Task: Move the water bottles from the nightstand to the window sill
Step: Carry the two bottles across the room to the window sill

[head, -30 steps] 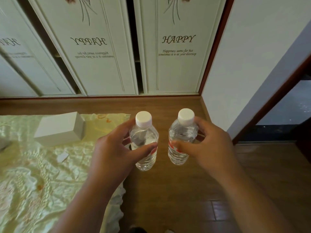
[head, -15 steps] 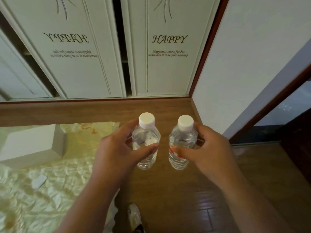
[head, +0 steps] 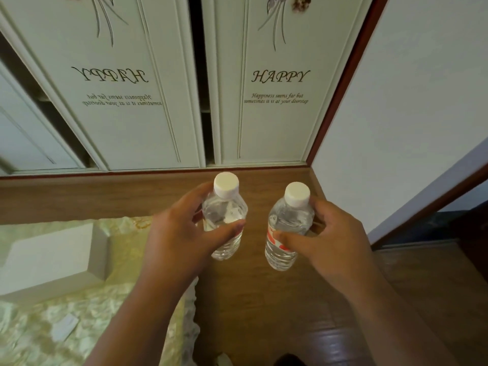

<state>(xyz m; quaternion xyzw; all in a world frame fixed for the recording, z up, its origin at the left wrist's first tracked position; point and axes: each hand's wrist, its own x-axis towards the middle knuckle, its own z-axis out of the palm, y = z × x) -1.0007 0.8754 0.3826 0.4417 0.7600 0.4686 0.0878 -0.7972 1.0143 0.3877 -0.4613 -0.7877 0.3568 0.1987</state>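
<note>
I carry two clear water bottles with white caps, upright, in front of me above the wooden floor. My left hand (head: 182, 239) grips the left bottle (head: 226, 210) around its middle, thumb across the front. My right hand (head: 327, 241) grips the right bottle (head: 287, 223), which bears a red and white label, thumb on the label. The two bottles are apart, side by side. Neither a nightstand nor a window sill is in view.
White wardrobe doors (head: 277, 83) lettered HAPPY stand ahead. A bed (head: 52, 326) with a pale yellow cover and a white box (head: 50, 257) lies at the left. A white wall (head: 412, 101) and a dark doorway (head: 470, 220) are at the right. Wooden floor (head: 264, 313) runs below.
The view has moved closer to the wardrobe and the bed's box has grown nearer at the left. Both hands keep their hold, and the left bottle now sits slightly higher than the right.
</note>
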